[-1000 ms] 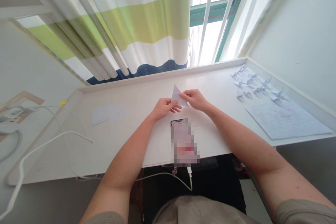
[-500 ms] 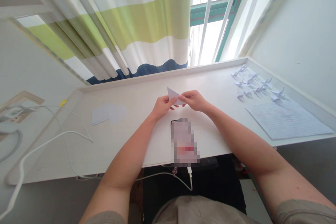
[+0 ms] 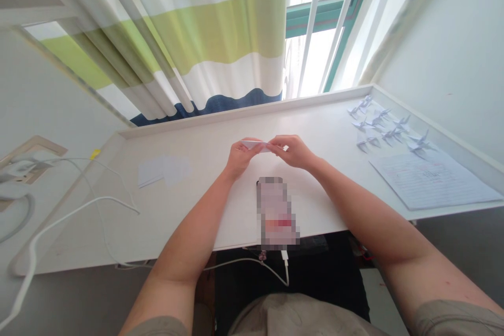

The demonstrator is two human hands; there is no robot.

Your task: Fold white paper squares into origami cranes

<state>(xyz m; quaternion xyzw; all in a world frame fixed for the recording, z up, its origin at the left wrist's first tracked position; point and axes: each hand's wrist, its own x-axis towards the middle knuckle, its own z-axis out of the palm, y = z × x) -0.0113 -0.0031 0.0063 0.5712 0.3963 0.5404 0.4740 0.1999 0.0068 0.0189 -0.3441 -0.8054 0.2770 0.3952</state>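
A small folded piece of white paper is held between my two hands over the middle of the desk. My left hand grips its left part, with the thumb along the near side. At its right end, my right hand pinches the paper between thumb and fingers. The paper looks thin and nearly edge-on from here, so its folds are hard to make out. A phone, its screen blurred out, lies on the desk just below my hands.
Several folded paper cranes stand at the back right, behind written sheets. Loose white paper squares lie to the left. A white charging cable crosses the left side of the desk, which has a raised back rim.
The folded paper has tilted from showing a triangular face with its point up to lying almost flat. My left fingers have wrapped further round it, and my right fingers have shifted on its end.
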